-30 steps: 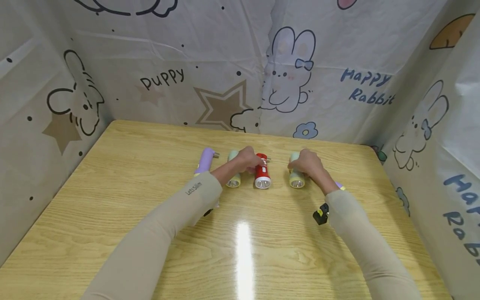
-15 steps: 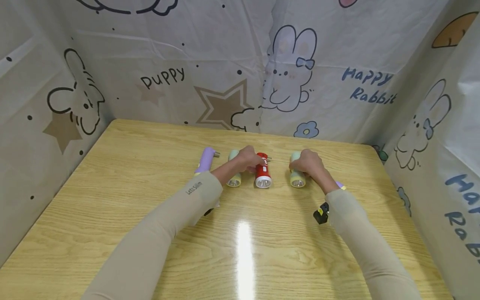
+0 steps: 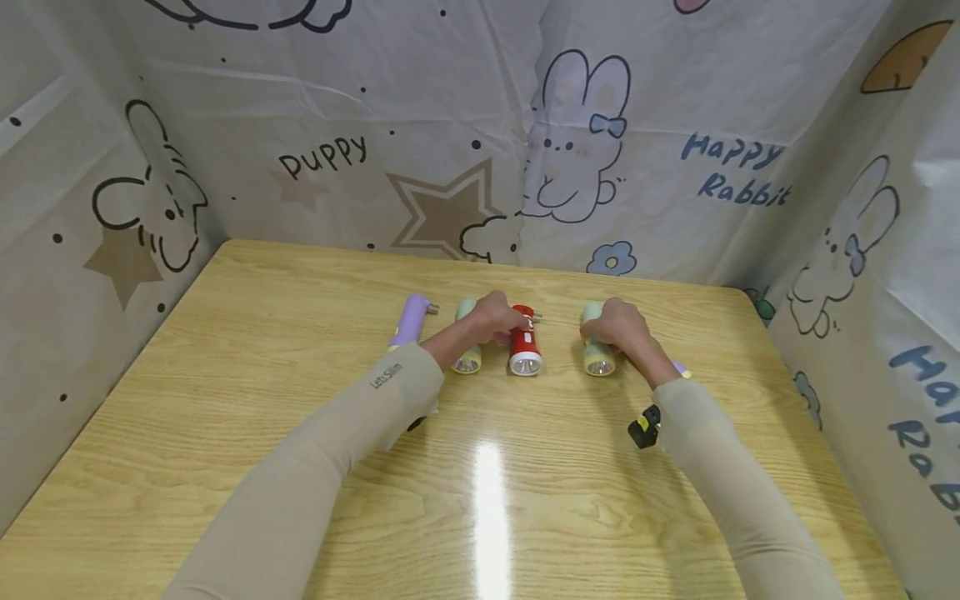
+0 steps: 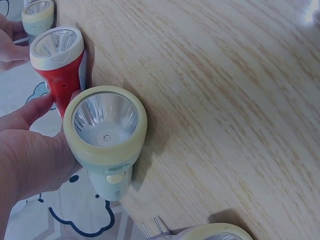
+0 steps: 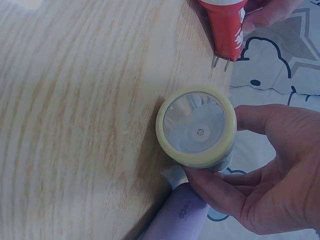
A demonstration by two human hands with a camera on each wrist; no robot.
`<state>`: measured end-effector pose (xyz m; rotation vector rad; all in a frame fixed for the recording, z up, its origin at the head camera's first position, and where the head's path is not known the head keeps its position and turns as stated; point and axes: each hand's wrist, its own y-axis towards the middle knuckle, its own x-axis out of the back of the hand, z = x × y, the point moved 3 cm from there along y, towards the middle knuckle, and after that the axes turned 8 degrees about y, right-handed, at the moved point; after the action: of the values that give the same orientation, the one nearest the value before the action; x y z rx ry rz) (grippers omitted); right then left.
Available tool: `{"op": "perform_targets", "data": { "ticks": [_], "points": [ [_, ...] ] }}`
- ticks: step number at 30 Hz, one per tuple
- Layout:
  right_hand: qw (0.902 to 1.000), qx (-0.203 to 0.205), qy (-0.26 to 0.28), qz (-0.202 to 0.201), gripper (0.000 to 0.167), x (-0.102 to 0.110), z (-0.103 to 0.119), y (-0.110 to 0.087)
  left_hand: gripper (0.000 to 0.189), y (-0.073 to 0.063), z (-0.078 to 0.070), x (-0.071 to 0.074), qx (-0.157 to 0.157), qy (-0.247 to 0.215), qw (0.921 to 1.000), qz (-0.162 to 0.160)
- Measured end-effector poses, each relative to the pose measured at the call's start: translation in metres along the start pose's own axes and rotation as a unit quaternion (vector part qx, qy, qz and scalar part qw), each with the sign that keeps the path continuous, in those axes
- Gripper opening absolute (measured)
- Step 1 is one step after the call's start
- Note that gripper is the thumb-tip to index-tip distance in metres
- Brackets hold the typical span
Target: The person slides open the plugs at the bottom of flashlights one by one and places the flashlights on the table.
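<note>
My left hand [image 3: 493,315] holds a red flashlight [image 3: 526,343] with a white head, its thumb and fingers on either side of the body. The lens faces me, and two metal prongs stick out from its right side. Further right, my right hand [image 3: 621,325] grips a pale green flashlight [image 5: 195,127] with a cream-yellow rim between thumb and fingers. A second green-and-yellow flashlight [image 4: 106,130] lies just left of the red one, partly behind my left hand in the head view.
A purple flashlight [image 3: 410,321] with prongs lies left of the row. Another purple flashlight [image 5: 177,215] lies close beside my right hand, mostly hidden by the arm in the head view. Printed cloth [image 3: 450,125] walls the wooden table [image 3: 570,500] at the back and sides.
The green flashlight in my right hand has shifted slightly to the right, away from the red one. My left hand and the red flashlight have stayed in place.
</note>
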<state>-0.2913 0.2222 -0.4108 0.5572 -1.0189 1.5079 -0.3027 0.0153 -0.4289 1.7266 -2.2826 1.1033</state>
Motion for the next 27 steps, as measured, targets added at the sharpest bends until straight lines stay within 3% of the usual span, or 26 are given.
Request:
{"op": "perform_targets", "data": {
  "ticks": [12,19,27],
  "points": [
    [0.9997,0.01,0.021,-0.007,0.036,0.004,0.006,-0.006,0.051,0.002,0.003,0.003,-0.005,-0.002,1.0,0.0],
    [0.9997,0.015,0.018,-0.01,0.037,0.005,0.009,-0.005,0.059,-0.002,0.003,0.007,-0.019,-0.026,0.9995,-0.002],
    [0.9993,0.028,0.013,-0.02,0.035,0.006,0.013,-0.007,0.055,-0.004,-0.002,0.012,-0.011,-0.029,0.9993,-0.023]
  ]
}}
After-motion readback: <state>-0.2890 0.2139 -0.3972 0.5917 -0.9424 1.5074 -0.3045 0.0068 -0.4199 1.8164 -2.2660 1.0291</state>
